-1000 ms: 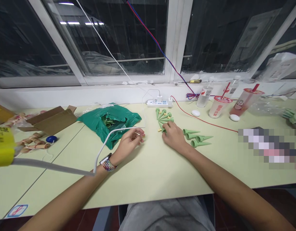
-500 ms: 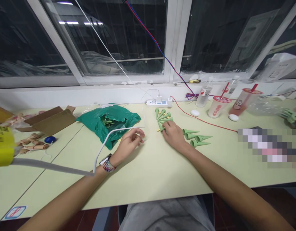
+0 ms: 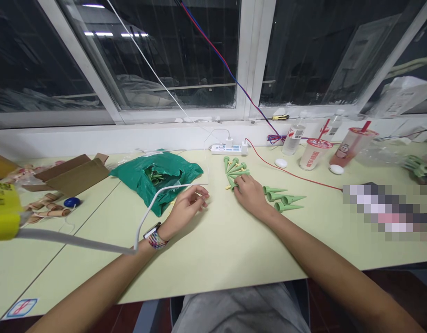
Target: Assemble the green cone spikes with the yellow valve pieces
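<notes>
My right hand (image 3: 250, 193) bends its fingers over a green plant watering spike (image 3: 231, 181) with a yellow valve, partly hidden under the fingertips. Just beyond it, several capped spikes (image 3: 234, 165) with yellow valves lie fanned out, their points together. To the right of that hand several uncapped green cones (image 3: 285, 200) lie on their sides. My left hand (image 3: 188, 203) rests on the table, fingers loosely curled and apart, with nothing in them. Beside it lies a torn green plastic bag (image 3: 132, 172), with more green pieces (image 3: 154, 176) showing through its opening.
A thick grey cable (image 3: 78, 241) crosses in front of my left forearm. A power strip (image 3: 227, 149) lies at the back. Drink cups (image 3: 314, 155), a water bottle (image 3: 294, 138) and white egg-shaped objects (image 3: 280, 163) stand right. A cardboard box (image 3: 75, 175) and wooden toys (image 3: 49, 206) lie left.
</notes>
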Demonstrator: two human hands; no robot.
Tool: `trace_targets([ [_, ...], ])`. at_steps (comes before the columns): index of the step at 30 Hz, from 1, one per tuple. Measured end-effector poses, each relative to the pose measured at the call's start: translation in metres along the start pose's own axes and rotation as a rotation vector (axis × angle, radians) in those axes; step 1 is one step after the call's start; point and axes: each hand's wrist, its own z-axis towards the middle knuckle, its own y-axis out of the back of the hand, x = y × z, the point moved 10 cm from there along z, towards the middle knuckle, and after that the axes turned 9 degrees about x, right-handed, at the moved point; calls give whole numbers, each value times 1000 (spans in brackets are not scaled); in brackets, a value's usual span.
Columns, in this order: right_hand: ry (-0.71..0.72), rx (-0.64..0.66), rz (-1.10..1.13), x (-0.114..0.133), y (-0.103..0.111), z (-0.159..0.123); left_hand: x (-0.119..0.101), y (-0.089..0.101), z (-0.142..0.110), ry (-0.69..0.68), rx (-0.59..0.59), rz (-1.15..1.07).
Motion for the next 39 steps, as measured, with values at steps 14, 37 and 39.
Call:
trace_targets([
  [14, -154, 55, 115, -31, 55, -16, 2, -2, -1, 1, 17, -24],
  [37, -83, 366, 180, -170, 46, -86, 2, -10, -1, -31, 7, -58],
  [39, -77, 380, 183, -170, 44, -86, 2, -11, -1, -28, 15, -53],
])
